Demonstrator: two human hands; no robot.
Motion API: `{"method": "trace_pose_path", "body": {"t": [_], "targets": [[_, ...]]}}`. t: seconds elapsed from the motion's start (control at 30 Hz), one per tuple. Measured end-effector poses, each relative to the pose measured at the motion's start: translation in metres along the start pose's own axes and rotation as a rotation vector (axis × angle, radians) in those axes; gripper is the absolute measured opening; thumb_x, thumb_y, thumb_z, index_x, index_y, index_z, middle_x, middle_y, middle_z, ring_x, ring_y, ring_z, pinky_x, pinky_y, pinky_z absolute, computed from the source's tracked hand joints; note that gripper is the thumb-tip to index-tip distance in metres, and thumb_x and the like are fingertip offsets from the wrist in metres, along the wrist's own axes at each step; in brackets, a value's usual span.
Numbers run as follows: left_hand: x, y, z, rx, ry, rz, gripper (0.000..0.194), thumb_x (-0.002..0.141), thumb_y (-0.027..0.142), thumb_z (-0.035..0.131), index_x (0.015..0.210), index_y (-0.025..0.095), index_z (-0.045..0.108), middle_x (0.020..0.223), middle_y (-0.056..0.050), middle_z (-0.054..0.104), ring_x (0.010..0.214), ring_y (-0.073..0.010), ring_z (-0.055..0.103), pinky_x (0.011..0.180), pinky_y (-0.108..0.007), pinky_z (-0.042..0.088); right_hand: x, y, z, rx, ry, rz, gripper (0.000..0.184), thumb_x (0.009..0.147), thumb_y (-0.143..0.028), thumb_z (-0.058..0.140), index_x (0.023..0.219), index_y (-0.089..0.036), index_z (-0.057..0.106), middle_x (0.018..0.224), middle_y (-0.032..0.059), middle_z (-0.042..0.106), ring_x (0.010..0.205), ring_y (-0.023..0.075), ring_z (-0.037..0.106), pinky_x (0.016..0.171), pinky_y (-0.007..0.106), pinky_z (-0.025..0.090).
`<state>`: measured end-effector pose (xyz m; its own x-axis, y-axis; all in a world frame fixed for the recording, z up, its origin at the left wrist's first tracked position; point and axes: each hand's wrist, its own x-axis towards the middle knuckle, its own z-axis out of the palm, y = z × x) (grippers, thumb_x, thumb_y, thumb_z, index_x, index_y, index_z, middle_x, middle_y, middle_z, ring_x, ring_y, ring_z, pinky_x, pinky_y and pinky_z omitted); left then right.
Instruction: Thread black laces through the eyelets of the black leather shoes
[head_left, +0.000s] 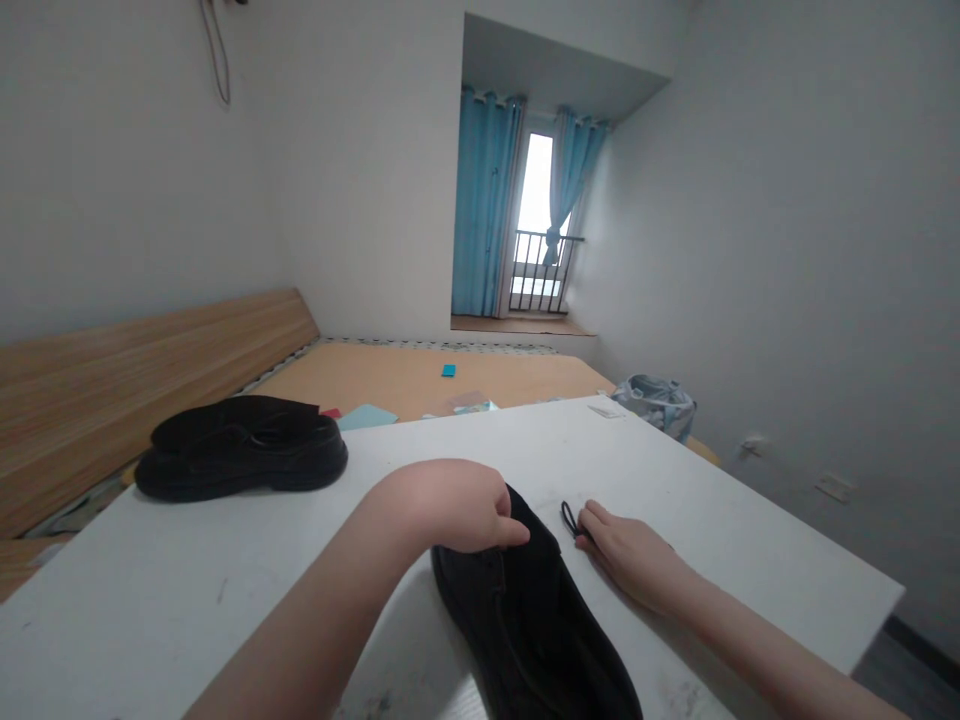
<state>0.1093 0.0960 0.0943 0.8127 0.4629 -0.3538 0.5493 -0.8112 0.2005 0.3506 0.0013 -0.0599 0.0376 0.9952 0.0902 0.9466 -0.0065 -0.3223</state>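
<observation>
A black shoe (555, 630) lies in front of me on the white table, its opening toward me. My left hand (457, 505) bends over its far end, fingers curled down and closed on it, the thumb against the dark upper; the fingertips are hidden. To the right of the shoe, my right hand (611, 545) rests low at the tabletop with its fingers closed on a thin black cord, probably a shoelace (568, 517), which sticks out in a small loop. Another black shoe (244, 450) stands on its sole at the table's left side, apart from both hands.
The white table (750, 520) has dark smudges near me. Beyond it lies a tan bed surface (397, 365) with a small blue object (448, 371) and several flat items. A wooden headboard (150, 360) is at left, a pale bag (656, 402) past the far right corner.
</observation>
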Motion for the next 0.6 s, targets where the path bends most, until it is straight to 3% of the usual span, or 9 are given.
{"method": "trace_pose_path", "body": {"t": [0.13,0.23,0.3,0.4,0.5,0.6], "targets": [[0.005,0.0,0.003,0.017,-0.059,-0.014,0.029,0.07,0.035,0.053,0.088,0.021,0.071,0.081,-0.002,0.07,0.065,-0.0171,0.059,0.05,-0.025,0.037,0.012,-0.012,-0.015,0.22,0.046,0.089,0.024,0.092,-0.038,0.032,0.075,-0.022,0.037,0.058,-0.0023,0.044,0.052,0.0147,0.044,0.053,0.027,0.037],[0.005,-0.009,0.001,-0.04,-0.107,0.041,0.038,0.066,0.033,0.059,0.102,0.026,0.067,0.097,0.001,0.07,0.077,-0.0168,0.062,0.057,-0.023,0.041,0.02,-0.042,-0.055,0.458,0.057,0.106,0.035,0.095,-0.047,0.013,0.075,-0.024,0.03,0.052,-0.0079,0.027,0.044,0.0114,0.03,0.041,0.021,0.029],[0.006,-0.015,0.0,-0.082,-0.146,0.089,0.043,0.066,0.035,0.062,0.108,0.026,0.064,0.103,0.0,0.069,0.082,-0.0166,0.062,0.062,-0.022,0.043,0.02,-0.073,-0.087,0.633,0.062,0.086,0.035,0.095,-0.049,0.011,0.081,-0.024,0.032,0.054,-0.0092,0.017,0.043,0.0106,0.021,0.037,0.018,0.024],[0.007,-0.021,0.0,-0.134,-0.203,0.109,0.045,0.067,0.034,0.063,0.111,0.024,0.062,0.105,-0.001,0.068,0.084,-0.0169,0.063,0.064,-0.022,0.044,0.019,-0.127,-0.123,1.409,-0.119,0.052,0.024,0.092,-0.043,0.039,0.079,-0.023,0.036,0.051,-0.01,0.016,0.042,0.0088,0.012,0.033,0.013,0.013],[0.009,-0.023,0.001,-0.134,-0.202,0.127,0.041,0.067,0.031,0.064,0.107,0.022,0.064,0.1,-0.001,0.069,0.082,-0.0169,0.062,0.068,-0.022,0.046,0.023,-0.169,-0.124,1.636,-0.318,0.007,0.023,0.092,-0.038,0.045,0.077,-0.021,0.042,0.05,-0.0098,0.026,0.039,0.006,0.016,0.033,0.012,0.015],[0.009,-0.025,0.002,-0.083,-0.169,0.202,0.028,0.068,0.031,0.064,0.095,0.024,0.069,0.089,0.002,0.07,0.081,-0.0166,0.061,0.076,-0.024,0.045,0.033,-0.181,-0.097,1.324,-0.374,0.085,0.034,0.094,-0.041,0.035,0.069,-0.019,0.042,0.048,-0.0068,0.038,0.038,0.0063,0.031,0.034,0.014,0.025]]}}
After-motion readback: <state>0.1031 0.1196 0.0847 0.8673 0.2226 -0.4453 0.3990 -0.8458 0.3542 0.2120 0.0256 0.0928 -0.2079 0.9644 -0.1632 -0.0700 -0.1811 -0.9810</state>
